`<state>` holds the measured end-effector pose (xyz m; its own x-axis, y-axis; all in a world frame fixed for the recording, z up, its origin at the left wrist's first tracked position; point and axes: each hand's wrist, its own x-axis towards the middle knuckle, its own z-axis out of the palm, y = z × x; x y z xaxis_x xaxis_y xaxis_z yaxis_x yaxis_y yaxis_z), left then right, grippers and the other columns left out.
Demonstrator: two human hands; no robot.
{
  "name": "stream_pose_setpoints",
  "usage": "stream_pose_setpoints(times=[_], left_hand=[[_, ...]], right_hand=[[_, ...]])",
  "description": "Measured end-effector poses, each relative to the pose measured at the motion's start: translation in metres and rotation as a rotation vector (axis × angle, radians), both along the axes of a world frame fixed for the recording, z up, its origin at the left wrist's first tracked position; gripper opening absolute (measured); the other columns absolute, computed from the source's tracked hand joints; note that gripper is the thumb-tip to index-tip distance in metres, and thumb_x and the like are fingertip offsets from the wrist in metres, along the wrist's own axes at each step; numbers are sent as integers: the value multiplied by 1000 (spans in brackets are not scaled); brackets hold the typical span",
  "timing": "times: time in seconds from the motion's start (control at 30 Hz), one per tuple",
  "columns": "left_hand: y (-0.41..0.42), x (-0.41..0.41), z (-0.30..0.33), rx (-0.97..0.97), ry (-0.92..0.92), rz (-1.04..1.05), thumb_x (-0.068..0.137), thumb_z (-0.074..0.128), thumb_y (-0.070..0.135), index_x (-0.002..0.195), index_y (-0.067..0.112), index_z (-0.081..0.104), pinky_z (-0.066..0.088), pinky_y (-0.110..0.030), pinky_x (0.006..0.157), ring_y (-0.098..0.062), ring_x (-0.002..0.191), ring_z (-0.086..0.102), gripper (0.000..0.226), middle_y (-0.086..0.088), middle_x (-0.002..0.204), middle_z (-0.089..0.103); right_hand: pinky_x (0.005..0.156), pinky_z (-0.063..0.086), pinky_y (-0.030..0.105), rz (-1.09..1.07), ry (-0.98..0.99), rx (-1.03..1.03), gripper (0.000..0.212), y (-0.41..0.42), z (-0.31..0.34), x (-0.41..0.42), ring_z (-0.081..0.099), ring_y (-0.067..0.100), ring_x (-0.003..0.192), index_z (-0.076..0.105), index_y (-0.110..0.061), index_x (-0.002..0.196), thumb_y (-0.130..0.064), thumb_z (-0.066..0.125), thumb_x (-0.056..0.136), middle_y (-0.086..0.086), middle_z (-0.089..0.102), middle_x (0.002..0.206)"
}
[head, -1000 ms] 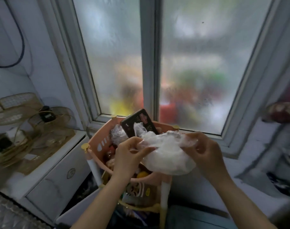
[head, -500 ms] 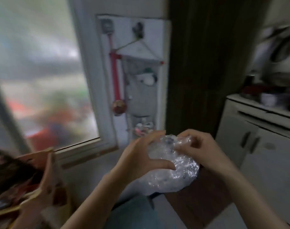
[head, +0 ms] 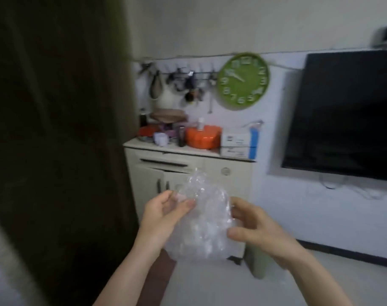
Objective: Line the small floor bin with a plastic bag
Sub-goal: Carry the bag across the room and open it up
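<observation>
Up front, left hand and right hand fingers pinch the crumpled clear plastic bag between them.

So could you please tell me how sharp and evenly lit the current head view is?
Head view: motion blur smears the round green wall clock and the cluttered white cabinet; the crumpled clear plastic bag between the left hand and right hand is soft; the dark curtain is underexposed; straight edges bow slightly from the wide lens.
</observation>
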<state>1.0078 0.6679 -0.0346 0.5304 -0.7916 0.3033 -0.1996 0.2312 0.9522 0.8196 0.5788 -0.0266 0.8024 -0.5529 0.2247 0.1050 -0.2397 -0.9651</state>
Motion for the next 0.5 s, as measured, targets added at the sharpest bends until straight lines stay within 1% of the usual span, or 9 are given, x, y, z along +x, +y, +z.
stream_pose_setpoints(times=[0.07, 0.1, 0.13, 0.17, 0.2, 0.27, 0.33, 0.37, 0.5], left_hand=[[-53, -29, -4, -9, 7, -48, 65, 75, 27, 79, 3, 67, 55, -27, 61, -19, 72, 70, 29, -7, 77, 76], [-77, -43, -7, -10, -4, -85, 68, 75, 24, 74, 5, 67, 54, -26, 59, -17, 67, 69, 21, -6, 71, 75], [-101, -57, -9, -20, -1, -128, 72, 75, 19, 66, 10, 65, 51, -19, 53, -11, 59, 65, 14, -1, 62, 72], [-125, -70, -12, -29, -12, -164, 75, 73, 16, 59, 15, 62, 46, -14, 48, -4, 51, 60, 20, 4, 53, 67], [-148, -82, -13, -43, -6, -204, 76, 73, 16, 55, 18, 59, 42, -10, 45, 0, 46, 56, 25, 7, 48, 63], [-193, -103, -16, -41, 1, -277, 71, 73, 26, 61, 12, 62, 45, -11, 47, -1, 48, 58, 20, 6, 51, 66], [-237, -120, -20, -56, 46, -354, 63, 73, 36, 74, -1, 63, 53, -18, 55, -10, 58, 67, 41, 0, 60, 71], [-259, -128, -21, -60, 53, -388, 61, 73, 39, 78, -3, 62, 55, -21, 56, -13, 62, 69, 47, -2, 64, 73], [-349, -158, -21, -73, 33, -523, 63, 71, 41, 78, 11, 67, 51, -12, 55, -11, 66, 71, 34, 1, 72, 76]], right_hand=[[82, 53, 26, -147, -22, 17, 45, -32, -5, -34, 65, 27, 105, 61, -6, 111, -14, 74, 69, 16, 70, 110], [76, 53, 23, -235, -35, 7, 35, -47, -7, -49, 67, 24, 98, 65, -8, 103, -13, 72, 69, 12, 73, 103], [71, 52, 20, -328, -48, -8, 28, -62, -10, -65, 69, 20, 91, 68, -11, 96, -15, 73, 69, 7, 75, 95], [67, 52, 19, -420, -67, -20, 22, -77, -13, -80, 70, 17, 83, 69, -12, 89, -17, 74, 68, 3, 75, 87], [63, 52, 21, -507, -90, -28, 19, -91, -14, -95, 69, 15, 76, 69, -13, 84, -18, 77, 67, 1, 74, 80], [58, 52, 26, -681, -143, -28, 23, -120, -18, -122, 67, 16, 69, 67, -11, 78, -22, 81, 65, 0, 71, 73], [59, 51, 24, -829, -187, -38, 22, -150, -23, -148, 66, 16, 68, 66, -10, 76, -25, 76, 64, 2, 70, 73], [59, 51, 23, -890, -197, -55, 21, -165, -23, -159, 66, 16, 68, 66, -11, 75, -26, 75, 63, 2, 70, 72], [63, 51, 26, -1116, -223, -151, 19, -227, -25, -197, 65, 20, 71, 68, -14, 75, -30, 74, 66, 5, 70, 74]])
